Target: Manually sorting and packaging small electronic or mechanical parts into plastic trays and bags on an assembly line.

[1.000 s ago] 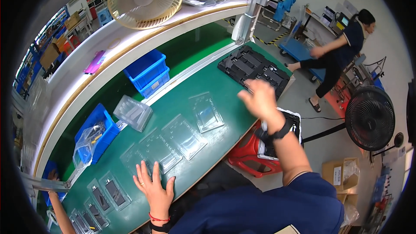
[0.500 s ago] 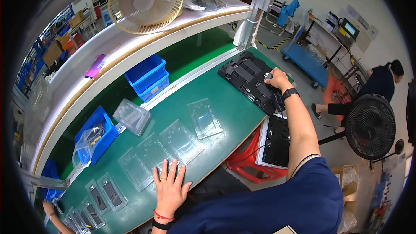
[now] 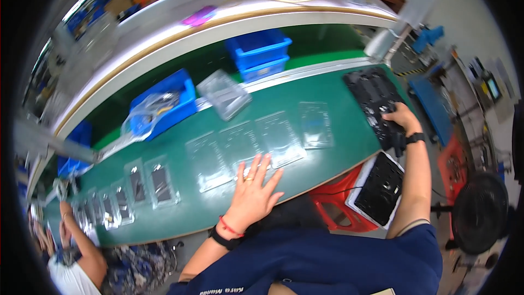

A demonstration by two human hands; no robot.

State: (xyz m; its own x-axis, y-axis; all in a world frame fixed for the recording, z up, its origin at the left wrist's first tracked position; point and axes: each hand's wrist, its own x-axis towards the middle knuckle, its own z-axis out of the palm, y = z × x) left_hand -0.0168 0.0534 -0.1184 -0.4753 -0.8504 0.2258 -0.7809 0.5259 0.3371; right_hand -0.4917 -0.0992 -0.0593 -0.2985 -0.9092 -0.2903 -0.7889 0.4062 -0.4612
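Observation:
My left hand [image 3: 254, 194] lies flat with fingers spread at the table's near edge. Its fingertips touch the lower end of a clear plastic tray [image 3: 240, 141], one of several in a row. Beside that tray lies another clear tray [image 3: 280, 136], and a further one [image 3: 315, 125] sits to its right. At the table's right end my right hand [image 3: 403, 117] is over a black moulded tray [image 3: 368, 84]. Its fingers are bent together around something small and dark, blurred and partly hidden by the hand.
Farther left lie clear trays with dark flat pieces [image 3: 161, 183]. Behind stand blue bins [image 3: 265, 52], an open blue bin [image 3: 180, 104] and stacked clear trays [image 3: 224, 95]. A red stool [image 3: 333, 207] bears a black tray [image 3: 382, 186]. A co-worker's arm [image 3: 82, 237] reaches in at left.
The view has swung left, so the table sits flatter and more of the co-worker shows. My left hand stays spread by the clear trays; my right hand remains at the black tray.

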